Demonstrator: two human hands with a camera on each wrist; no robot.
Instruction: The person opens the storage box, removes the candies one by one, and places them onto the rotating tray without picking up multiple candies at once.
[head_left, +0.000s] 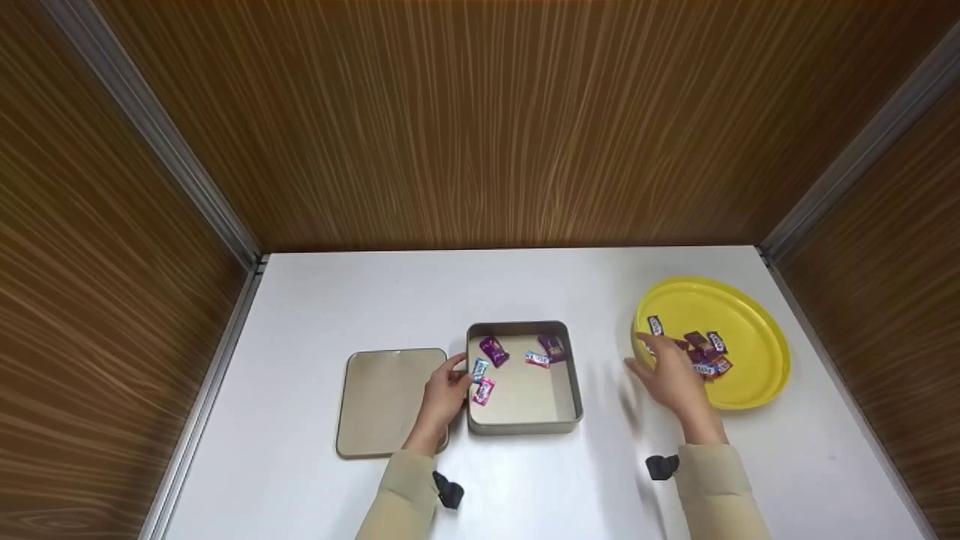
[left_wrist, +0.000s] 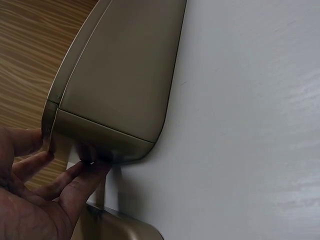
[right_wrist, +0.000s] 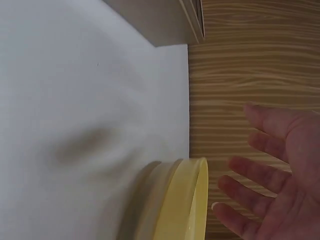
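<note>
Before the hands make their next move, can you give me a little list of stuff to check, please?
1. Box steadied: ok, the left hand holds its left side.
2. Box open: ok, the lid lies beside it on the left.
3. Right hand free: ok, it holds nothing and its fingers are apart, by the yellow plate's left edge.
4. Candies on the plate: ok, several show.
5. All of those candies in sight: cannot tell, the right hand covers part of the plate.
</note>
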